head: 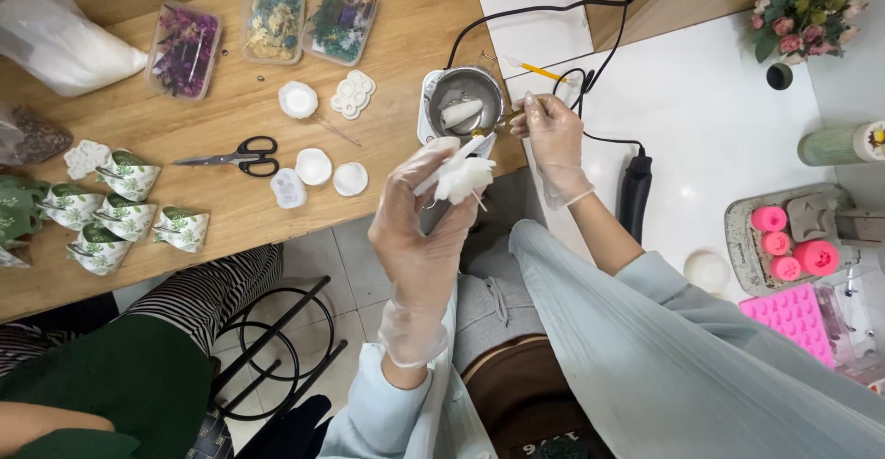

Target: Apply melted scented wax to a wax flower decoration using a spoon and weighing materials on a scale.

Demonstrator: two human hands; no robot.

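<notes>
My left hand (426, 212), in a clear glove, holds a lumpy white wax piece (464, 178) up in front of me, with a thin stick poking out below it. My right hand (549, 134), also gloved, pinches a small thin tool at the rim of a round metal melting pot (464, 96). White wax chunks (460, 111) lie inside the pot. The pot stands at the corner of the wooden table (406, 26), just left of my right hand.
Black scissors (235, 156), several white round moulds (313, 166), three clear boxes of dried flowers (274, 15) and printed paper cones (126, 217) lie on the wooden table. A black cord (590, 72), pink moulds (793, 316) and a flower bunch (809, 12) sit on the white table. Another person (138, 367) sits at left.
</notes>
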